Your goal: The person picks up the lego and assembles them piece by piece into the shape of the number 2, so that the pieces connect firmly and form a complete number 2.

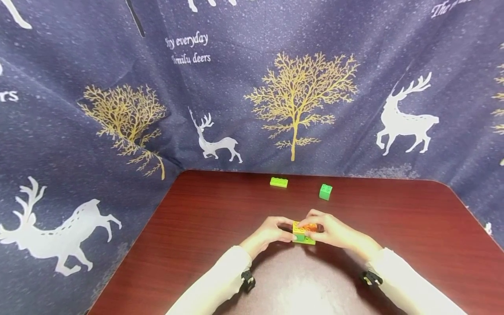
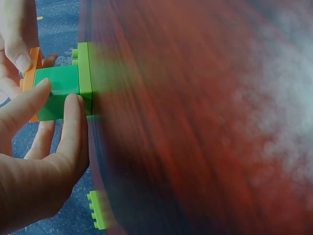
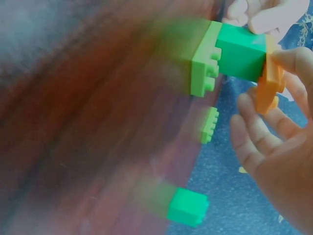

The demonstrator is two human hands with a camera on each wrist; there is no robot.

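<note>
A small stack of toy building bricks stands on the table between both hands. Its base is a flat light green brick (image 2: 85, 78), and on one end of that sits a taller green brick (image 2: 57, 81). An orange flat brick (image 3: 268, 81) lies on top, jutting past the green brick on the right and over the base. My left hand (image 1: 271, 232) pinches the green brick between thumb and fingers. With thumb and fingers, my right hand (image 1: 332, 229) grips the orange brick from the right. In the head view, fingers hide part of the stack.
Beyond the hands, a loose flat light green brick (image 1: 278, 182) lies near the back edge of the reddish-brown table (image 1: 204, 205). A second green brick (image 1: 325, 191) stands to its right. A dark blue cloth (image 1: 244, 87) with deer and trees hangs behind the table.
</note>
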